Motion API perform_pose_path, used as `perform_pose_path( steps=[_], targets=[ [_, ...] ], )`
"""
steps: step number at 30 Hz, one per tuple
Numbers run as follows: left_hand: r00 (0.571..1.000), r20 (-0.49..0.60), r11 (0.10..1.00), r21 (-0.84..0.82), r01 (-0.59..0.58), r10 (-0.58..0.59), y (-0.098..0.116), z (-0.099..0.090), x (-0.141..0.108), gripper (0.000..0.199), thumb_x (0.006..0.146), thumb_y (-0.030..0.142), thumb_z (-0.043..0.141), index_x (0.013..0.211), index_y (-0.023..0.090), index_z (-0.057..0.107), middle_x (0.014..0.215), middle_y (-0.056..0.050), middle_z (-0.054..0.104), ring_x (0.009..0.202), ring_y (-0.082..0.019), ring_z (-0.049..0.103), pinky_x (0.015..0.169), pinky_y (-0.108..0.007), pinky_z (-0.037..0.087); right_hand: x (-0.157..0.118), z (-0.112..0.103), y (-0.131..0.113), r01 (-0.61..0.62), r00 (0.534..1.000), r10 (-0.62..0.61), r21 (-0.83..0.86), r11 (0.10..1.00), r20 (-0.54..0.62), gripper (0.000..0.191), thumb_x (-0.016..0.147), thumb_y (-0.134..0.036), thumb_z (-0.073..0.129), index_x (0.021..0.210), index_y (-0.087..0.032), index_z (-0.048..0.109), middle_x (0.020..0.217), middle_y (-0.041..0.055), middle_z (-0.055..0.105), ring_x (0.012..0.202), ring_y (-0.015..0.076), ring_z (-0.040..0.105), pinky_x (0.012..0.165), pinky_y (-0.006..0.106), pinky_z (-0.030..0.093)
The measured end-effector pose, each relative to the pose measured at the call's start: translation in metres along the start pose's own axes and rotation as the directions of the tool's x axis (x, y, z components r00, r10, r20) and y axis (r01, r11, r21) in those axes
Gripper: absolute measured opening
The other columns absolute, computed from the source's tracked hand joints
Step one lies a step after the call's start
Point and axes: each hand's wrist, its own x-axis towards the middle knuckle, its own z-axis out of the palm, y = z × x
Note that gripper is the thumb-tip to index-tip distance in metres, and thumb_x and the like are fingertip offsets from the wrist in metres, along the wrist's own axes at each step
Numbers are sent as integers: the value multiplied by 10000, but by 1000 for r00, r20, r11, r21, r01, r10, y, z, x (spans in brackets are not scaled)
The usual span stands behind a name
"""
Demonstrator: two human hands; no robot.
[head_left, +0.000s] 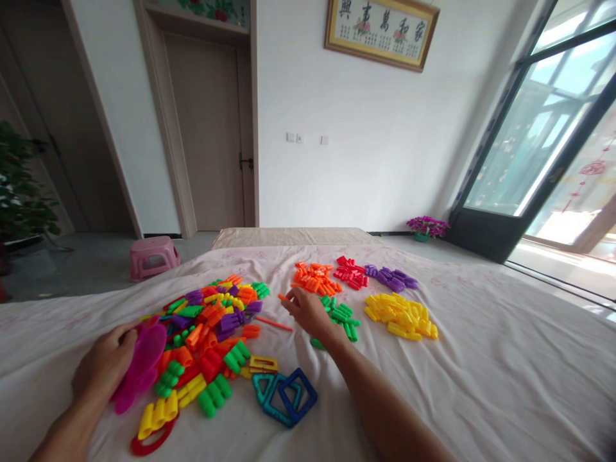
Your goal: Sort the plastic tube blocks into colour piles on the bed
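Note:
My left hand (pixel 103 362) grips a flat magenta plastic piece (pixel 142 362) with rounded lobes, at the left edge of a mixed heap of toy building pieces (pixel 209 327). My fingers are partly hidden behind it. In the middle, my right hand (pixel 304 311) pinches a small orange plastic piece (pixel 282 297) at its fingertips. Just beyond that hand is a pile of orange pieces (pixel 315 279). A green pile (pixel 342 316) lies partly hidden behind my right hand and forearm. A thin orange-red stick (pixel 273 323) rests between the heap and this hand.
Red (pixel 351 274), purple (pixel 392 278) and yellow piles (pixel 403 316) lie to the right on the pale sheet (pixel 481 359). Blue and teal magnetic frames (pixel 293 398) and a red ring (pixel 153 443) lie near the front. A pink stool (pixel 154 258) stands at left.

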Motion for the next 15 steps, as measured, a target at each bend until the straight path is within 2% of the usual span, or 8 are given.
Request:
perform_pose_path(
  steps=[4,7,9,11,13,15],
  targets=[
    [999,33,998,-58,37,-36,2,-1,-1,542,924,505,274,1208,227,643,1194,-154,683,962,-334,658,768,-386,482,12,-13,34,-200,963,212,89,976,-166,189,860,-337,601,859,-162,672,665,13,666,581,133,597,555,216,388],
    [998,54,998,-50,43,-40,2,-2,-2,556,934,516,240,1220,235,625,1217,-149,666,1000,-339,648,794,-391,475,22,-15,59,-257,920,313,242,936,-234,282,829,-303,563,1015,-130,685,719,32,696,617,158,643,569,234,453],
    [997,62,998,-35,47,-45,2,-1,-2,562,937,520,223,1226,244,618,1214,-143,666,993,-341,648,795,-395,473,26,-13,71,-226,904,328,344,911,-274,418,794,-261,555,1180,-127,644,861,60,734,733,178,682,631,258,507],
    [997,58,998,-34,43,-41,1,-1,-1,558,939,520,221,1221,246,617,1225,-138,662,1001,-339,648,795,-391,474,28,-9,76,-173,904,308,403,898,-297,511,761,-227,566,1265,-150,603,1015,82,739,874,192,693,716,289,540],
    [997,59,998,-40,45,-43,0,0,-1,554,939,521,223,1219,247,614,1240,-135,657,1023,-335,645,800,-383,473,27,-3,74,-143,919,274,409,901,-282,493,746,-200,572,1234,-165,626,1044,80,739,923,196,691,766,310,549],
    [996,66,998,-39,54,-51,-1,0,0,557,940,524,220,1230,251,610,1243,-133,655,1038,-334,641,804,-379,470,23,5,66,-125,948,223,381,916,-227,409,758,-185,569,1153,-170,673,974,62,750,860,190,699,761,310,550]
  ],
)
